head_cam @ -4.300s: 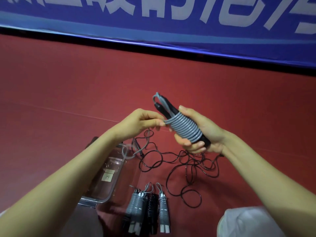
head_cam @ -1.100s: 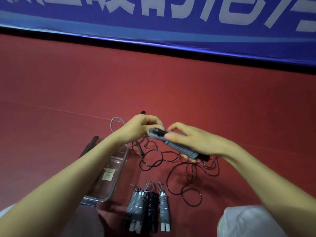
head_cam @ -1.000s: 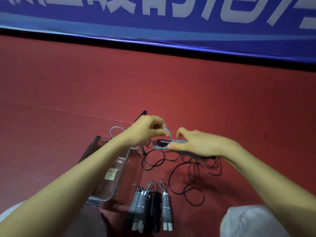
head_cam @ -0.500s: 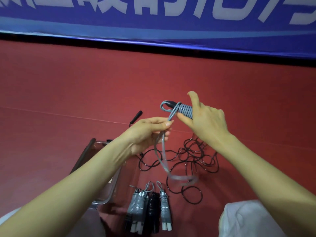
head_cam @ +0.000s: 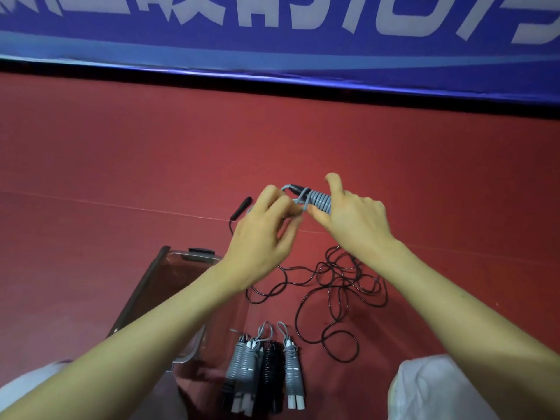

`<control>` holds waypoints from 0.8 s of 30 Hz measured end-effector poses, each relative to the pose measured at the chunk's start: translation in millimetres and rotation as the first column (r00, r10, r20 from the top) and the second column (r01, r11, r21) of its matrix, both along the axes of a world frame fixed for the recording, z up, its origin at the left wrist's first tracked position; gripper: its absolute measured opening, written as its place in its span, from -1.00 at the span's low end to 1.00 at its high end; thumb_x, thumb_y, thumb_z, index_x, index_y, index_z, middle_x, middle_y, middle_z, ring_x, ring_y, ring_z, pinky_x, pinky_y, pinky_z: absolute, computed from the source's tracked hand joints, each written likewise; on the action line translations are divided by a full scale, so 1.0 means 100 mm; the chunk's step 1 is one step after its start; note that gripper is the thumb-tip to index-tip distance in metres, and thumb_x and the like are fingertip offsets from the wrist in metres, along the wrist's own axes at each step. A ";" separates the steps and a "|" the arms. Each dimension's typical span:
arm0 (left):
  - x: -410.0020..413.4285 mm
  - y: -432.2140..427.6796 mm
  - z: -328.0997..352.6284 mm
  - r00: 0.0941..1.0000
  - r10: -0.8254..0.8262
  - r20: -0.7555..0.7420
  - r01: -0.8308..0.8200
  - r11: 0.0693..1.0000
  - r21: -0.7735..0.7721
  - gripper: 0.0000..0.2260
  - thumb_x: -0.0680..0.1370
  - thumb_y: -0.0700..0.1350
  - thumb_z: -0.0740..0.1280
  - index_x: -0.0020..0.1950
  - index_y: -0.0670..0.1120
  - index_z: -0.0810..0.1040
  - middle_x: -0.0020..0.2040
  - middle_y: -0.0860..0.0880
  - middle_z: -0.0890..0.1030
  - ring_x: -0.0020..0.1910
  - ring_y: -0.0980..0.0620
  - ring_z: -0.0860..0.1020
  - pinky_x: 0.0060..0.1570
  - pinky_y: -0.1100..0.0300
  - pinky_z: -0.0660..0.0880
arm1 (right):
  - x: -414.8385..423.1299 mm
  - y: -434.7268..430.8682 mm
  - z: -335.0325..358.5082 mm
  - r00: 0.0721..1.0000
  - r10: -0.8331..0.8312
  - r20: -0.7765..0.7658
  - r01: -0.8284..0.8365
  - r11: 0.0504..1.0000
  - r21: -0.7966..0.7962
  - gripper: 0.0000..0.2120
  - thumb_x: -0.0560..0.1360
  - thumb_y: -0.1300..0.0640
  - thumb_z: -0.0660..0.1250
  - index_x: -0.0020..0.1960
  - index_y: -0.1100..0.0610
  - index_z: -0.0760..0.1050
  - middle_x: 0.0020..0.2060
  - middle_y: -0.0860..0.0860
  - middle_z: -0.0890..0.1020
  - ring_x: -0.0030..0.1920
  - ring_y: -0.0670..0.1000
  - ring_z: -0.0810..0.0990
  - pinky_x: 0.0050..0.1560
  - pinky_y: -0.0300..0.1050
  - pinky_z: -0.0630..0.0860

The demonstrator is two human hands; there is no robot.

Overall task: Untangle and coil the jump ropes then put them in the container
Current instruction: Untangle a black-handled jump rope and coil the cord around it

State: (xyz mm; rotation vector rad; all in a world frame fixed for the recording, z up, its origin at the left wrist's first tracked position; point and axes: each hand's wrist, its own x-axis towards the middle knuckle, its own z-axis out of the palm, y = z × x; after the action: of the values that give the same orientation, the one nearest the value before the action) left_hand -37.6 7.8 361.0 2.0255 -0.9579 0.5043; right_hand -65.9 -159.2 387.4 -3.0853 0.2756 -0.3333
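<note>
My right hand [head_cam: 354, 221] grips a grey jump rope [head_cam: 318, 200] coiled round its black handles, held above the red floor. My left hand [head_cam: 263, 231] pinches the loose grey end at the top of that coil. A black jump rope [head_cam: 339, 286] lies tangled on the floor below my hands, one of its handles [head_cam: 241, 207] left of my left hand. Several coiled ropes [head_cam: 266, 371], grey and black, lie side by side near me. A clear plastic container [head_cam: 181, 268] stands at the left, partly hidden by my left forearm.
A blue banner [head_cam: 272, 40] with white characters runs along the far edge of the red floor [head_cam: 121, 162]. White-clothed knees [head_cam: 430, 389] show at the bottom of the view. The container's dark lid edge [head_cam: 136, 298] lies along its left side.
The hanging grey loop has been drawn up into the coil. My left hand has risen to the top of the coil and now pinches the rope end there. My right hand has shifted slightly.
</note>
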 end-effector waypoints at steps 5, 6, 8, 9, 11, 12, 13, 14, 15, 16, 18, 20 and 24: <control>-0.04 -0.08 0.04 0.584 -0.273 -0.765 -0.156 0.887 -0.435 -0.87 0.56 -0.10 0.37 -0.08 -0.12 0.46 -0.34 0.02 0.37 -0.43 0.07 0.31 -0.36 0.20 0.27 | -0.03 -0.04 0.03 0.998 0.052 0.028 -0.058 0.957 0.284 -0.47 0.55 -0.26 0.10 0.36 0.05 0.13 -0.28 -0.01 0.52 -0.20 0.19 0.58 -0.14 0.01 0.37; -0.02 -0.08 0.03 0.524 -0.339 -0.781 -0.169 0.857 -0.486 -0.86 0.55 -0.13 0.38 -0.02 -0.10 0.43 -0.32 0.03 0.37 -0.45 0.09 0.32 -0.35 0.21 0.28 | -0.04 -0.04 0.03 0.997 0.075 0.028 -0.080 0.942 0.327 -0.49 0.55 -0.23 0.11 0.36 0.04 0.14 -0.32 -0.03 0.51 -0.23 0.18 0.56 -0.13 0.01 0.38; 0.02 -0.05 0.02 0.540 -0.352 -0.764 -0.079 0.883 -0.462 -0.88 0.56 -0.17 0.35 0.07 -0.11 0.48 -0.31 0.05 0.38 -0.43 0.10 0.33 -0.35 0.26 0.28 | -0.05 -0.06 0.04 0.993 0.113 0.019 -0.111 0.912 0.394 -0.51 0.55 -0.22 0.13 0.35 0.01 0.14 -0.34 -0.03 0.51 -0.26 0.14 0.55 -0.15 -0.02 0.34; 0.03 -0.04 0.02 0.582 -0.330 -0.743 -0.006 0.912 -0.410 -0.90 0.58 -0.16 0.33 0.08 -0.11 0.55 -0.32 0.05 0.38 -0.41 0.09 0.30 -0.35 0.28 0.26 | -0.05 -0.08 0.04 0.991 0.132 0.012 -0.124 0.896 0.427 -0.51 0.54 -0.22 0.15 0.35 0.00 0.14 -0.33 -0.02 0.51 -0.27 0.11 0.54 -0.16 -0.03 0.33; 0.05 0.00 0.02 0.672 -0.266 -0.691 0.076 0.953 -0.293 -0.89 0.60 -0.14 0.30 0.04 -0.05 0.63 -0.32 0.04 0.41 -0.35 0.06 0.30 -0.34 0.26 0.27 | -0.05 -0.11 0.06 0.986 0.169 -0.004 -0.146 0.861 0.487 -0.49 0.51 -0.23 0.19 0.33 -0.01 0.14 -0.32 0.01 0.53 -0.32 0.05 0.51 -0.21 -0.04 0.35; 0.07 0.02 0.00 0.723 -0.226 -0.653 0.086 0.967 -0.238 -0.88 0.60 -0.14 0.29 0.02 0.00 0.63 -0.30 0.07 0.48 -0.33 0.06 0.34 -0.30 0.24 0.31 | -0.06 -0.12 0.06 0.982 0.187 -0.013 -0.155 0.849 0.505 -0.49 0.49 -0.24 0.20 0.31 -0.01 0.14 -0.30 0.04 0.55 -0.35 0.03 0.49 -0.23 -0.04 0.37; 0.07 0.03 -0.01 0.772 -0.189 -0.607 0.091 0.978 -0.189 -0.87 0.60 -0.13 0.29 0.02 0.03 0.62 -0.28 0.12 0.53 -0.31 0.09 0.38 -0.27 0.23 0.34 | -0.06 -0.13 0.06 0.979 0.204 -0.019 -0.165 0.839 0.518 -0.49 0.48 -0.23 0.22 0.28 -0.02 0.15 -0.29 0.07 0.58 -0.37 0.02 0.48 -0.25 -0.04 0.37; 0.07 0.04 -0.02 0.808 -0.167 -0.565 0.099 0.984 -0.150 -0.87 0.61 -0.13 0.28 0.02 0.04 0.61 -0.28 0.16 0.56 -0.30 0.13 0.40 -0.25 0.23 0.35 | -0.06 -0.12 0.05 0.974 0.223 -0.024 -0.177 0.829 0.530 -0.51 0.48 -0.22 0.24 0.26 -0.02 0.15 -0.27 0.08 0.59 -0.38 0.02 0.47 -0.26 -0.04 0.38; 0.08 0.06 -0.02 0.832 -0.156 -0.533 0.102 0.986 -0.128 -0.87 0.61 -0.13 0.27 0.03 0.03 0.60 -0.29 0.20 0.56 -0.30 0.17 0.40 -0.24 0.25 0.34 | -0.06 -0.12 0.04 0.969 0.245 -0.030 -0.191 0.822 0.537 -0.53 0.48 -0.18 0.27 0.24 -0.01 0.16 -0.27 0.09 0.60 -0.39 0.02 0.47 -0.28 -0.04 0.39; 0.08 0.06 -0.03 0.845 -0.150 -0.513 0.107 0.988 -0.112 -0.88 0.61 -0.14 0.27 0.04 0.00 0.60 -0.29 0.22 0.56 -0.29 0.21 0.41 -0.22 0.28 0.35 | -0.06 -0.13 0.03 0.963 0.267 -0.039 -0.204 0.815 0.542 -0.54 0.48 -0.15 0.28 0.23 -0.01 0.17 -0.29 0.08 0.59 -0.40 0.03 0.47 -0.29 -0.04 0.39; 0.09 0.08 -0.02 0.868 -0.150 -0.473 0.132 0.989 -0.071 -0.87 0.60 -0.18 0.29 0.08 -0.07 0.62 -0.23 0.19 0.57 -0.21 0.27 0.46 -0.13 0.35 0.37 | -0.06 -0.14 0.00 0.954 0.293 -0.063 -0.206 0.794 0.572 -0.57 0.48 -0.19 0.26 0.21 -0.01 0.20 -0.34 0.01 0.55 -0.41 0.02 0.45 -0.28 -0.03 0.40; 0.08 0.09 -0.04 0.889 -0.184 -0.419 0.181 0.982 -0.045 -0.85 0.59 -0.21 0.30 0.11 -0.14 0.63 -0.07 0.18 0.58 -0.06 0.34 0.49 0.00 0.45 0.36 | -0.05 -0.14 -0.02 0.961 0.266 -0.077 -0.154 0.745 0.649 -0.48 0.42 -0.41 0.15 0.15 -0.04 0.26 -0.39 -0.04 0.52 -0.44 -0.01 0.45 -0.29 -0.04 0.40; 0.03 0.07 -0.06 0.910 -0.218 -0.351 0.220 0.975 -0.036 -0.85 0.59 -0.21 0.30 0.10 -0.15 0.63 0.01 0.21 0.55 0.03 0.35 0.49 0.04 0.45 0.35 | -0.03 -0.05 -0.08 0.985 0.141 -0.101 -0.017 0.658 0.752 -0.42 0.35 -0.51 0.12 -0.03 0.00 0.38 -0.46 -0.01 0.58 -0.52 -0.02 0.50 -0.35 -0.09 0.49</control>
State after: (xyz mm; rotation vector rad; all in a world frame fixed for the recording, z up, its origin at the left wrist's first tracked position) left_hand -35.0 15.1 355.4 1.8959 -0.9447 0.0110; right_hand -69.3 -164.4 379.4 -2.2722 0.2064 0.0365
